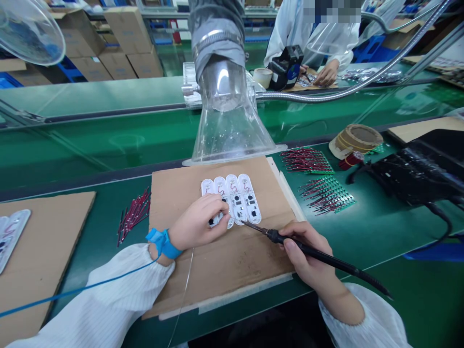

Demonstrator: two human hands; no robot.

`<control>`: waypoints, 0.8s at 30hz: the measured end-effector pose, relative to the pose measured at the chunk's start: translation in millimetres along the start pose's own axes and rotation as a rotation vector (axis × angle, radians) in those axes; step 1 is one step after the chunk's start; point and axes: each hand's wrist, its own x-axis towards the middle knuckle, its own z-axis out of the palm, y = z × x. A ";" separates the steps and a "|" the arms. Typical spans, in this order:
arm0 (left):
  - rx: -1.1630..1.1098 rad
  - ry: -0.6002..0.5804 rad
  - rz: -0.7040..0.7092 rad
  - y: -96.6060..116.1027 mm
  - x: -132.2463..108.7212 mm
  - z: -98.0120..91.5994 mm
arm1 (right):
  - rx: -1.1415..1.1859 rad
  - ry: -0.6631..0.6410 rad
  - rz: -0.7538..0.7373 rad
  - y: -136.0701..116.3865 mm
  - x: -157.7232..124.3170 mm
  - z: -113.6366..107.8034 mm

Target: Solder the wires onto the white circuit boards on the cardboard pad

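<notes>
While in right hand (308, 256), soldering iron (337, 262)

Head view faces forward, down (left hand (198, 224), right hand (304, 253) close).

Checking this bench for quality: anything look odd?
The four white circuit boards on the cardboard sheet fan out rather than lying parallel, the left two skewed under the left hand, near the soldering iron in the right hand. Nothing looks spilled or damaged from this view.
</notes>
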 end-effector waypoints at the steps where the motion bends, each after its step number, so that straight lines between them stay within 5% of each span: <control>1: 0.001 -0.003 -0.001 0.1 -0.4 -0.2 | -0.003 -0.011 0.000 -0.4 0.3 0.0; 24: 0.000 -0.004 -0.016 1.8 2.0 -1.3 | 0.049 0.105 0.048 1.3 0.7 2.4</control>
